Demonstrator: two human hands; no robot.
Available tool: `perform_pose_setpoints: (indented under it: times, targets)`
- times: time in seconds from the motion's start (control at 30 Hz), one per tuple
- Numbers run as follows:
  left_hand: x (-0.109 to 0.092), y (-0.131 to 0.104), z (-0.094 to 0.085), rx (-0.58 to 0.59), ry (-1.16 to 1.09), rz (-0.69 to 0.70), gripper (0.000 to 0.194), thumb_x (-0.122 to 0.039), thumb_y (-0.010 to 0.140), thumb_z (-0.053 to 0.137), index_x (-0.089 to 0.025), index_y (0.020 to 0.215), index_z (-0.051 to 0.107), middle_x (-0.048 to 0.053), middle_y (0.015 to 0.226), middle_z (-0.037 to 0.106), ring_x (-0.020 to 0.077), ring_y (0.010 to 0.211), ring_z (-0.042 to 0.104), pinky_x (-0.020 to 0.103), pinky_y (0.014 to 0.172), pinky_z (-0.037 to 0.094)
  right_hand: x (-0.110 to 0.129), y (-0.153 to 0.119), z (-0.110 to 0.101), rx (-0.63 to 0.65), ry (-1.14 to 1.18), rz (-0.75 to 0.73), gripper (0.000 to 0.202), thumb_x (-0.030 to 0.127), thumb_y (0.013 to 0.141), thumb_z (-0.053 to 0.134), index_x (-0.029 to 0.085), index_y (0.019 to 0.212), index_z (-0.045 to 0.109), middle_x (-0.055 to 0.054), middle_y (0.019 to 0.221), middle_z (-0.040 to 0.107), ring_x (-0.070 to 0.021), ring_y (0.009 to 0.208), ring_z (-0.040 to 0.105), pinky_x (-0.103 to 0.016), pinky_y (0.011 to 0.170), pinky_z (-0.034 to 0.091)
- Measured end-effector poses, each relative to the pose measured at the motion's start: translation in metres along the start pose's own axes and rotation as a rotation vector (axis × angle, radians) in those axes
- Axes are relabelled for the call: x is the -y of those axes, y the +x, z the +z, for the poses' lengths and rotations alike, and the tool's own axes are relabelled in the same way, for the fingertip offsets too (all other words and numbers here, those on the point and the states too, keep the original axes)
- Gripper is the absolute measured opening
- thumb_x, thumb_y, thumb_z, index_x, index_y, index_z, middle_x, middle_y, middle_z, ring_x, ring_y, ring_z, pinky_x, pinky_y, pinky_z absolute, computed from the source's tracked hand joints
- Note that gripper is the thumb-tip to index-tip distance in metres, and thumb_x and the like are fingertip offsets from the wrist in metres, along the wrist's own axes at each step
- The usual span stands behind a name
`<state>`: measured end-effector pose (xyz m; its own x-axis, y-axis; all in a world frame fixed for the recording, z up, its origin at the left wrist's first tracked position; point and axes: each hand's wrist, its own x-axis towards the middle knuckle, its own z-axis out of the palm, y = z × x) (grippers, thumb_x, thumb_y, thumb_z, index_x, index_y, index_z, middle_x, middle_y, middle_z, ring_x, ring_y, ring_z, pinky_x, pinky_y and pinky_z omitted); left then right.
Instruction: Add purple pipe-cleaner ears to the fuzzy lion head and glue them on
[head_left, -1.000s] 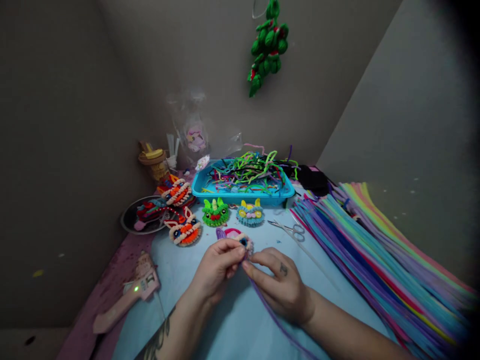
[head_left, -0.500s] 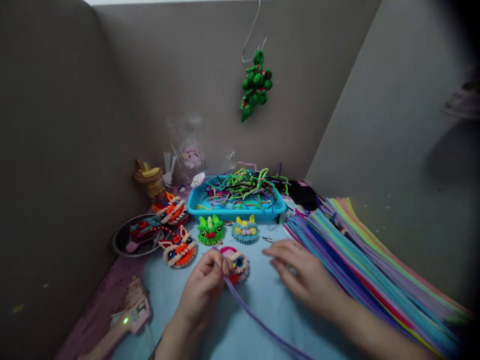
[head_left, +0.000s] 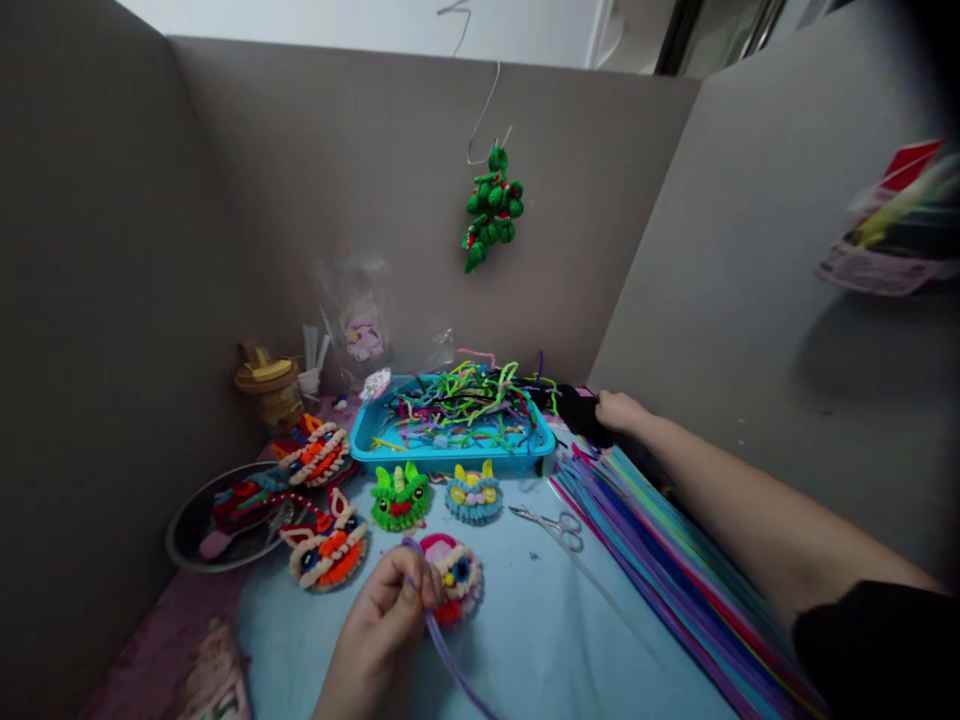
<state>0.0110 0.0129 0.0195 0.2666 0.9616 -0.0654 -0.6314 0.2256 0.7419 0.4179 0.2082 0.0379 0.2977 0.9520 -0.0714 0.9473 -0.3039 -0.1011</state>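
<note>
My left hand (head_left: 394, 610) is closed on a purple pipe cleaner (head_left: 451, 662), whose long end trails down to the right. Just behind it a pink, white and red face piece (head_left: 459, 585) with a blue eye rests on the blue mat. My right hand (head_left: 621, 411) reaches to the back right, its fingers at a black item (head_left: 581, 412); they are partly hidden and small, so their hold is unclear. Scissors (head_left: 564, 528) lie on the mat near a thin pale strip. Green (head_left: 400, 500) and light blue (head_left: 474, 495) face pieces sit before the tray.
A blue tray (head_left: 450, 462) holds tangled pipe cleaner scraps. Long coloured pipe cleaners (head_left: 667, 570) cover the right side. At left are two orange face pieces (head_left: 330, 548), a metal bowl (head_left: 187, 550) and a lidded jar (head_left: 274, 395). A green ornament (head_left: 493, 205) hangs behind.
My right hand has moved from above the mat to the black item at the back right, uncovering the scissors. My left hand still holds the purple pipe cleaner. The view has shifted.
</note>
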Motion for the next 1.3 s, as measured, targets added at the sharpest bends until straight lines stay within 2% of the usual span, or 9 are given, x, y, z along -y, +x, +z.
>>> perform_pose_setpoints:
  times: [0.13,0.3,0.53,0.73,1.03,1.3]
  targets:
    - [0.001,0.001,0.002,-0.033,0.004,0.023,0.032,-0.04,0.068,0.078,-0.018,0.066,0.055,-0.001,0.063,0.049,0.0136,0.063,0.043,0.026,0.065,0.034,-0.011,0.019,0.012,0.095,-0.042,0.023,0.029,0.031,0.092,0.057,0.016,0.117,0.057,-0.008,0.118,0.059,-0.0223,0.1,0.061,-0.04,0.083,0.053]
    - [-0.001,0.001,0.006,-0.06,0.029,0.017,0.034,-0.041,0.066,0.079,-0.018,0.064,0.054,-0.001,0.061,0.048,0.0138,0.062,0.041,0.025,0.064,0.034,-0.021,0.036,0.014,0.177,-0.093,0.031,0.031,0.031,0.091,0.058,0.015,0.118,0.057,-0.009,0.119,0.059,-0.0222,0.1,0.061,-0.041,0.084,0.053]
    - [0.001,0.001,0.006,-0.08,0.04,0.018,0.034,-0.04,0.065,0.08,-0.018,0.063,0.055,-0.001,0.06,0.048,0.0132,0.061,0.04,0.025,0.063,0.033,-0.029,0.043,0.0,0.224,-0.141,0.003,0.03,0.031,0.092,0.057,0.015,0.118,0.057,-0.009,0.118,0.059,-0.0215,0.099,0.061,-0.041,0.083,0.053]
    - [0.001,0.001,0.006,-0.07,0.037,0.009,0.035,-0.04,0.064,0.08,-0.017,0.062,0.054,-0.001,0.059,0.048,0.0131,0.059,0.04,0.025,0.06,0.032,-0.037,0.036,-0.01,0.284,-0.157,0.005,0.029,0.031,0.091,0.058,0.015,0.117,0.058,-0.009,0.119,0.059,-0.0216,0.099,0.061,-0.04,0.083,0.053]
    - [0.001,0.001,0.007,-0.062,0.051,0.014,0.033,-0.039,0.065,0.08,-0.017,0.063,0.055,-0.001,0.059,0.048,0.0129,0.059,0.041,0.026,0.063,0.033,-0.022,0.03,0.005,0.274,-0.062,-0.04,0.03,0.032,0.092,0.057,0.015,0.116,0.058,-0.008,0.117,0.06,-0.0227,0.098,0.061,-0.041,0.082,0.053]
    - [0.004,0.003,0.002,-0.046,0.053,0.025,0.036,-0.042,0.064,0.08,-0.017,0.062,0.054,-0.002,0.058,0.046,0.0125,0.058,0.041,0.025,0.06,0.032,-0.02,0.036,0.004,0.195,-0.015,-0.063,0.029,0.031,0.092,0.056,0.016,0.117,0.057,-0.009,0.119,0.059,-0.0216,0.1,0.061,-0.041,0.084,0.053]
